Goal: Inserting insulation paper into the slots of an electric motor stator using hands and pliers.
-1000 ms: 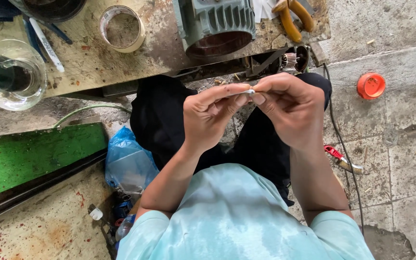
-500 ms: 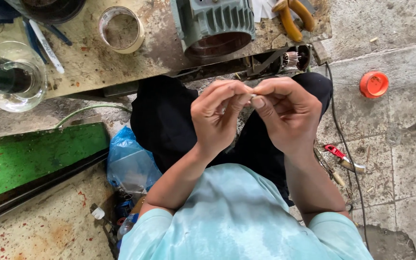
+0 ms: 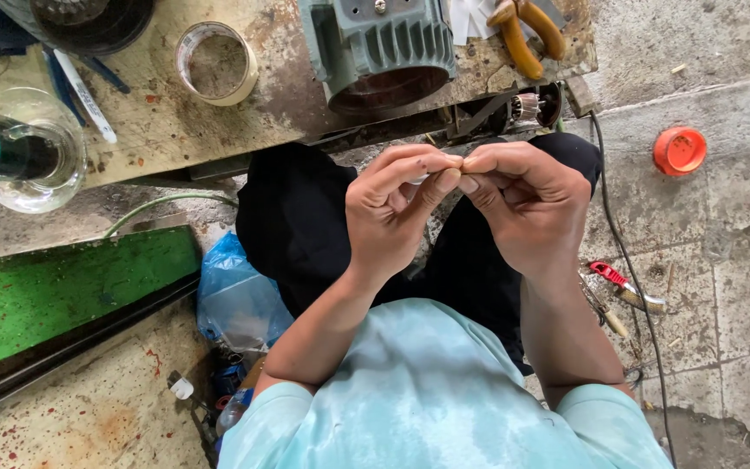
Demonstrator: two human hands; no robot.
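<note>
Head view: left hand and right hand meet above the lap, fingers pinched narrow together, probably on some hidden small part, just before the counter and grey motor housing.

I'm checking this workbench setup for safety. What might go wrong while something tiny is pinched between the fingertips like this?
1. The left hand and right hand meet fingertip to fingertip above the person's lap; whatever small piece they pinch is hidden, and if dropped it would likely vanish among the floor debris.
2. The black cable runs along the floor beside the right leg, a possible snag.
3. The glass jar sits near the bench edge and might be knocked off.
</note>
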